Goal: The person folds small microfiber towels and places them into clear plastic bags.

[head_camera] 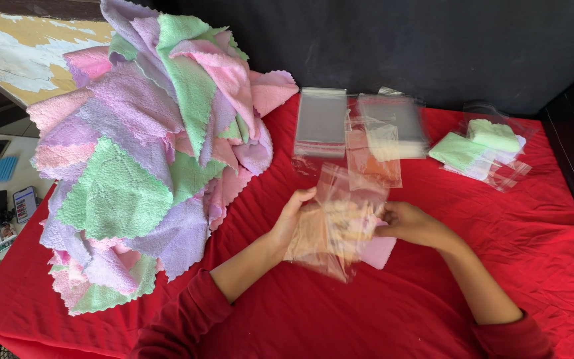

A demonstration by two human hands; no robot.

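My left hand grips the left edge of a clear plastic bag held over the red cloth. Inside the bag, partly pushed in, is a folded pink cloth, and my right hand holds it at the bag's right side. Both hands are above the middle of the table. A corner of the pink cloth sticks out below the bag.
A big heap of pink, green and lilac cloths fills the left. Empty clear bags lie behind the hands. Bagged green cloths lie at back right. The red tablecloth covers the table. Phones sit on a side surface, left.
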